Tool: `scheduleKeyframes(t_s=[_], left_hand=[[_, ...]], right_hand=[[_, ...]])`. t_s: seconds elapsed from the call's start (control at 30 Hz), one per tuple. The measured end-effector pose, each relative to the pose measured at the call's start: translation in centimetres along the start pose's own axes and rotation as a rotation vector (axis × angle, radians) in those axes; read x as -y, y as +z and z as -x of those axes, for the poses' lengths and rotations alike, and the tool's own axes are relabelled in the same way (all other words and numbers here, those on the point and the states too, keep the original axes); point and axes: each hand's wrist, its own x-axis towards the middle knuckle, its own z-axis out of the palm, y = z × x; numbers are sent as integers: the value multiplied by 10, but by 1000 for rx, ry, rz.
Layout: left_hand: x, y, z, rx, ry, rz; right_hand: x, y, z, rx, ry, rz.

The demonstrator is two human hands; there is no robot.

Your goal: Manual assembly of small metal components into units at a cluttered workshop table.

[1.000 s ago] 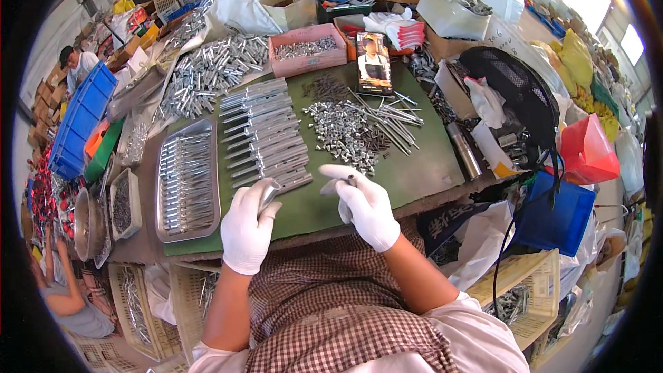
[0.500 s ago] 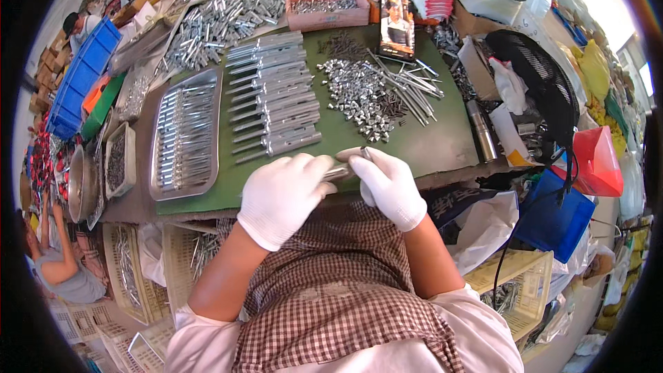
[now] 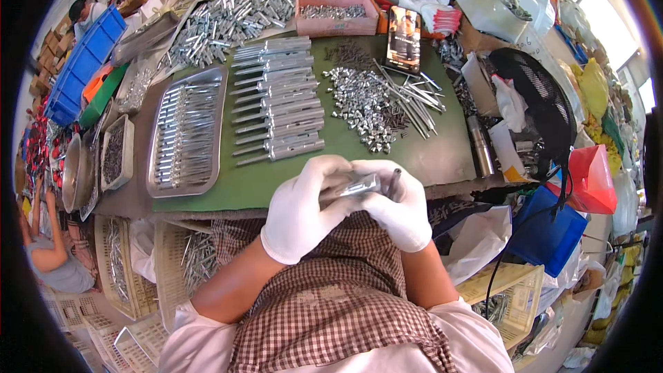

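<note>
Both hands wear white gloves and meet just off the front edge of the green work mat (image 3: 238, 193). My left hand (image 3: 295, 215) is closed round a shiny metal tube (image 3: 359, 186), whose end points toward my right hand (image 3: 409, 215). In the closed right fingers stands a short dark metal rod (image 3: 394, 181), close to the tube's end; its lower part is hidden. Beyond the hands lies a row of metal tubes with thin rods sticking out (image 3: 293, 121). A pile of small silver fittings (image 3: 359, 100) is to its right.
A metal tray (image 3: 153, 159) of long thin parts stands left. Loose rods (image 3: 418, 107) and a propped phone (image 3: 403, 40) lie right of the pile, with a pink box (image 3: 338, 26) behind. A black fan (image 3: 539, 90) stands at the right; blue bins (image 3: 549, 228) are below it.
The hands have come together, turning the metal tube up into plainer view between them. The dark rod in the right hand has moved slightly right and down.
</note>
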Motion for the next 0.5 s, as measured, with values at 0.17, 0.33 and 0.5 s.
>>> scheduleKeyframes(t_s=[0.17,0.33,0.5], left_hand=[[39,6,29,-23,142,144],[20,-2,14,-30,127,558],[25,-10,18,-2,158,459]], right_hand=[[36,28,0,-49,-314,700],[54,31,-5,72,-571,1130],[62,39,-7,129,-523,1070]])
